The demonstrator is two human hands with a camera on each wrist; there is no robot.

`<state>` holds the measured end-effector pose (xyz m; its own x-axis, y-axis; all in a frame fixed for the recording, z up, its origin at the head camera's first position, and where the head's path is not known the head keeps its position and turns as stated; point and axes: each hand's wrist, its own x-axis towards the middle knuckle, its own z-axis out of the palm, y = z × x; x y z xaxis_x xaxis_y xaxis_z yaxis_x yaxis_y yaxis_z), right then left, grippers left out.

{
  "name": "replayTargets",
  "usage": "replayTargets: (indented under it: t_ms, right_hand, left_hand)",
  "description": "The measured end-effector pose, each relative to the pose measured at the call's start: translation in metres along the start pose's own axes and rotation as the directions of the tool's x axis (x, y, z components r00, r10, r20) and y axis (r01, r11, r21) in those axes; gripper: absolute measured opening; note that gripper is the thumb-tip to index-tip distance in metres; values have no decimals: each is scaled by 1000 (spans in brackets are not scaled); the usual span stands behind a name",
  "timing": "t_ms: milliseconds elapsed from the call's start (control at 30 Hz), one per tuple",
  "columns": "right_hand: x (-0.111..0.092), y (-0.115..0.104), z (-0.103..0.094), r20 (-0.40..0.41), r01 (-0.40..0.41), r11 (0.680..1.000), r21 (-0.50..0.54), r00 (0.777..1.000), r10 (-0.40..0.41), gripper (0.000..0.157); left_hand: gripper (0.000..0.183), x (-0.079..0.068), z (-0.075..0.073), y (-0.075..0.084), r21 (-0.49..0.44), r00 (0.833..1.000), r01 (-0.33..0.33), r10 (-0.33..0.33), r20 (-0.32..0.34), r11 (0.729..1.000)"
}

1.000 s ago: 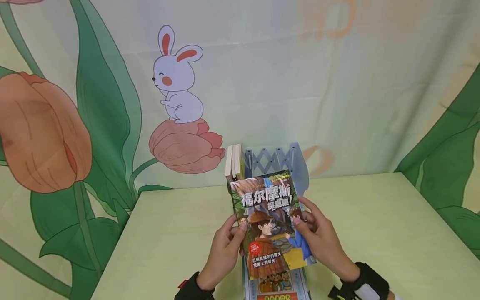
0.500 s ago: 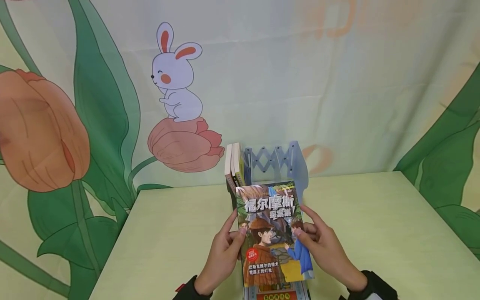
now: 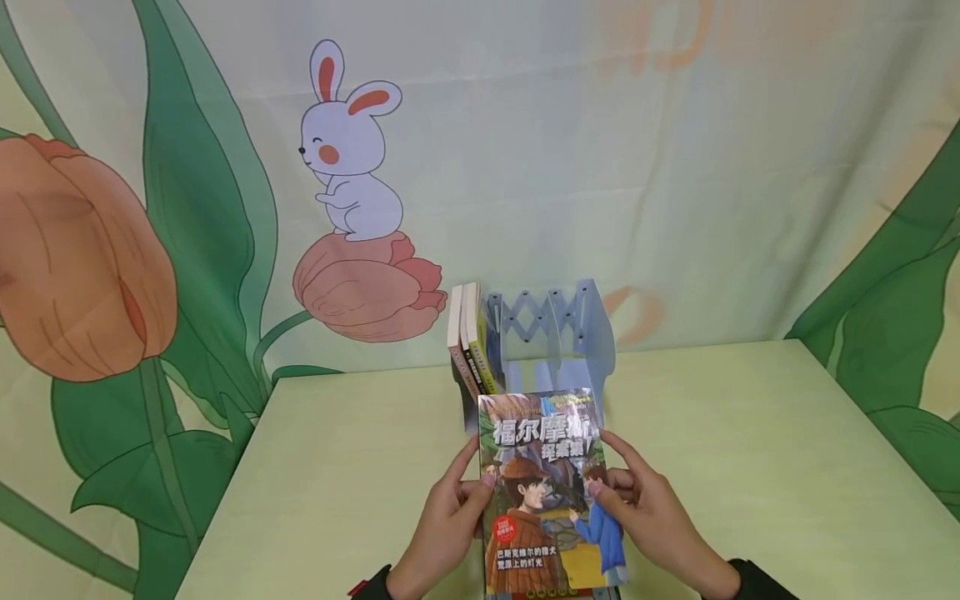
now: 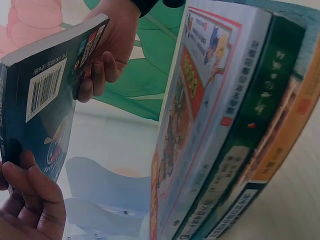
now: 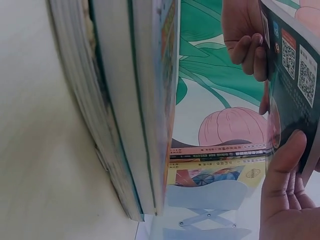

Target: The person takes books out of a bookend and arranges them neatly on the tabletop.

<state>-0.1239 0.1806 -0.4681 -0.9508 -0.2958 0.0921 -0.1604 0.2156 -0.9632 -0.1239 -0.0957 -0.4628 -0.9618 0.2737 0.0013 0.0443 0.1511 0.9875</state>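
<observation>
Gripping glossy multicoloured paperback (image 3: 546, 500) by edges: left hand (image 3: 444, 518) at nine o'clock, right hand (image 3: 663, 518) at three. Paperback above multicoloured book stack (image 4: 215, 115), pale-green tabletop (image 3: 750, 450) at six o'clock; blue accordion bookend (image 3: 599, 333) at twelve, tulip-and-rabbit fabric backdrop (image 3: 540, 167) beyond.

Head cam aimed down-forward from above; wrist cams rolled sideways, close, held book (image 4: 42, 112) underside shared, blurry stack (image 4: 220, 130) probably too.
</observation>
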Motion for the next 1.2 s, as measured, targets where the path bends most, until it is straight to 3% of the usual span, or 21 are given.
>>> replayTargets:
  t_ms: [300,800,967,1200]
  right_hand:
    - [-3,2,3,26,-88,996,-28,996,88,69]
    - [-8,19,4,115,-225,973,-47,967,229,79]
    - [-10,23,5,135,-235,970,-62,961,242,80]
    - [-12,32,7,177,-191,979,-73,963,201,79]
  left_hand:
    - [66,-4,-3,-8,-25,998,41,-39,47,999]
    - [69,-10,2,-25,-35,987,133,-129,91,990]
    - [68,-12,4,-31,-55,982,167,-161,102,984]
    - [67,-15,6,-37,-51,974,201,-195,113,978]
